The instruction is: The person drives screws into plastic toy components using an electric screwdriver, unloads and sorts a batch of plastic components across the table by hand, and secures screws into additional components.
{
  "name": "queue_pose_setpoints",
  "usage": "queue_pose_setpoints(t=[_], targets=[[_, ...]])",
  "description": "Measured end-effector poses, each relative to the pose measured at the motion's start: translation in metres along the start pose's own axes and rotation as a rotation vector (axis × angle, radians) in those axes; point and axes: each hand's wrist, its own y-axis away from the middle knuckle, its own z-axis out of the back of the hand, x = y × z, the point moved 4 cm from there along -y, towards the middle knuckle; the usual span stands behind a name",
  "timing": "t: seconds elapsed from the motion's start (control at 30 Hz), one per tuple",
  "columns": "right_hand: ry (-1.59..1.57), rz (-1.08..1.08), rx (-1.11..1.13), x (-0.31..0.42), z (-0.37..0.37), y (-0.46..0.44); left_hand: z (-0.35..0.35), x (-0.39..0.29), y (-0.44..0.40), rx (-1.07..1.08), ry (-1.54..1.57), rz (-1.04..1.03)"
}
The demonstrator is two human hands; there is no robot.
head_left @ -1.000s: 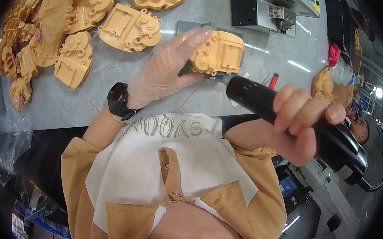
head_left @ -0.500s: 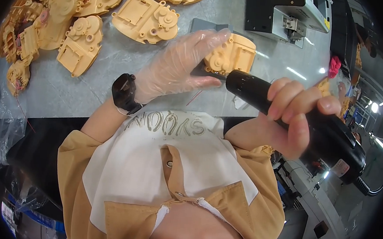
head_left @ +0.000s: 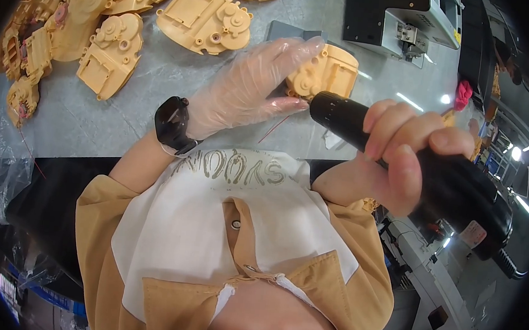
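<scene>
A yellow plastic housing (head_left: 334, 73) sits at a grey block (head_left: 284, 31) on the table. My left hand (head_left: 243, 81), in a clear plastic glove, spans the housing's left side, with fingers along its upper edge and the thumb at its lower edge. In my right hand (head_left: 403, 153), which is bare, is a black corded electric screwdriver (head_left: 341, 118), fingers wrapped round its body. Its front end points at the housing's lower left corner. I cannot see the bit or where it touches.
Several similar yellow housings (head_left: 204, 18) lie across the table (head_left: 178, 76), heaped at the far left. A black and silver machine (head_left: 379, 20) stands at the back right. Clear plastic film (head_left: 0, 177) hangs at the left edge. A pink cloth (head_left: 463, 95) lies at the right.
My left thumb has come up closer to the housing's lower edge. The screwdriver's front end has shifted slightly left and up, toward the housing.
</scene>
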Motion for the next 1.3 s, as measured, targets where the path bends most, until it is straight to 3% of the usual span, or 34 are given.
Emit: queue_pose_setpoints(t=[0.1, 0.33, 0.5, 0.73, 0.93, 1.0, 1.13, 1.17, 1.2, 1.27, 1.3], targets=[[0.017, -0.045, -0.142, -0.006, -0.004, -0.001, 0.0, 0.001, 0.0, 0.004, 0.005, 0.008], [0.047, -0.019, -0.11, -0.009, -0.013, -0.003, 0.0, 0.001, 0.0, -0.006, 0.013, 0.011], [0.105, -0.028, -0.207, -0.006, -0.018, 0.001, 0.0, -0.001, -0.001, -0.01, 0.027, -0.016], [0.011, 0.031, -0.187, -0.006, -0.018, 0.008, -0.001, 0.001, 0.001, -0.098, -0.056, -0.089], [0.176, -0.015, -0.1, -0.008, -0.024, 0.003, -0.005, 0.004, 0.001, -0.122, -0.067, -0.119], [0.327, 0.018, -0.235, -0.012, -0.019, 0.002, -0.002, 0.003, 0.0, -0.122, -0.075, -0.124], [0.199, -0.026, -0.408, 0.002, -0.013, 0.012, -0.003, -0.001, 0.003, -0.062, -0.02, -0.023], [0.547, 0.26, -0.359, 0.01, -0.01, 0.019, -0.003, -0.001, 0.004, -0.075, -0.019, -0.023], [-0.04, 0.149, -0.419, 0.023, 0.011, 0.02, -0.002, 0.0, 0.004, -0.081, -0.036, -0.032], [-0.151, 0.281, -0.534, 0.042, 0.06, 0.015, -0.006, 0.0, 0.007, -0.057, -0.035, -0.039], [-0.001, 0.274, -0.632, 0.043, 0.091, 0.007, -0.007, -0.001, 0.009, -0.081, -0.043, -0.049]])
